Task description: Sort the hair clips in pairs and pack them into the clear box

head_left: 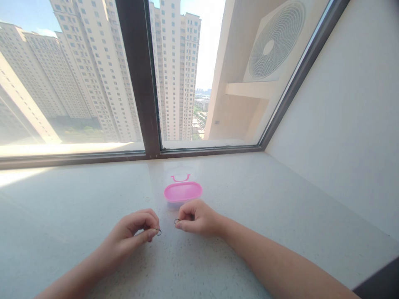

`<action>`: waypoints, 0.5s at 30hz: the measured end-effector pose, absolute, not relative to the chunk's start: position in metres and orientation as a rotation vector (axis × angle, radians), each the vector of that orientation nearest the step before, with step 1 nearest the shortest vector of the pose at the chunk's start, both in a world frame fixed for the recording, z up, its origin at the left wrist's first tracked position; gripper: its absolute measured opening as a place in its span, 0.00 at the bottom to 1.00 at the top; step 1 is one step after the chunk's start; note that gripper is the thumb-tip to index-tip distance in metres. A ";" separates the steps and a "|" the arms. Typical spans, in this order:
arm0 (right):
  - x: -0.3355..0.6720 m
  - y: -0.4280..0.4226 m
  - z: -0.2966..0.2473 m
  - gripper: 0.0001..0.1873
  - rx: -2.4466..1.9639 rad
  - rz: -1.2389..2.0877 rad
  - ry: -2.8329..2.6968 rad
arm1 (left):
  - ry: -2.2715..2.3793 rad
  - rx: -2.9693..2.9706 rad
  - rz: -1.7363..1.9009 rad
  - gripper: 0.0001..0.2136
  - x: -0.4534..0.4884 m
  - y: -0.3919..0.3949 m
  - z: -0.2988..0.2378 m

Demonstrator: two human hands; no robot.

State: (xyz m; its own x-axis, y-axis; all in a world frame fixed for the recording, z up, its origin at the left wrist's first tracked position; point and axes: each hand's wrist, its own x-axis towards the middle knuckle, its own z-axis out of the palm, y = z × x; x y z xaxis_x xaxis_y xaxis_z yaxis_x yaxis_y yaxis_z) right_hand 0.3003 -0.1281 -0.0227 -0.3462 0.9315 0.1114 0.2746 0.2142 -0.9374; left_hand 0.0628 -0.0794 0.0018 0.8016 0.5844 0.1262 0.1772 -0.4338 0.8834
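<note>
Between thumb and forefinger, my left hand point(137, 230) pinches a small dark ring point(159, 232). A second small ring point(176, 221) sticks out from the pinched fingertips of my right hand point(196, 218), a short gap away from the first. Both hands are just above the pale speckled sill. Right behind my right hand stands an oval plastic box with a pink lid point(183, 192); its lower body looks clear, and the hand hides part of it. What is inside the box I cannot make out.
A pink handle point(181, 179) lies just behind the box. To its left is a faint small ring point(147, 199) on the pale sill point(77, 195). A dark window frame point(152, 154) borders the back, and a white wall point(343, 137) rises at the right.
</note>
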 end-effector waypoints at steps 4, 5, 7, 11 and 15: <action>0.300 -0.127 -0.026 0.11 -1.131 1.181 -1.709 | 0.572 1.973 0.522 0.11 0.063 -0.078 0.000; 0.300 -0.127 -0.027 0.11 -1.124 1.204 -1.700 | 0.575 1.968 0.525 0.11 0.063 -0.077 -0.001; 0.299 -0.127 -0.028 0.10 -1.110 1.249 -1.685 | 0.580 1.962 0.532 0.11 0.064 -0.077 -0.001; 0.297 -0.128 -0.028 0.10 -1.117 1.282 -1.673 | 0.596 1.963 0.531 0.11 0.064 -0.077 0.000; 0.298 -0.128 -0.029 0.10 -1.136 1.292 -1.675 | 0.618 1.965 0.527 0.11 0.063 -0.078 -0.001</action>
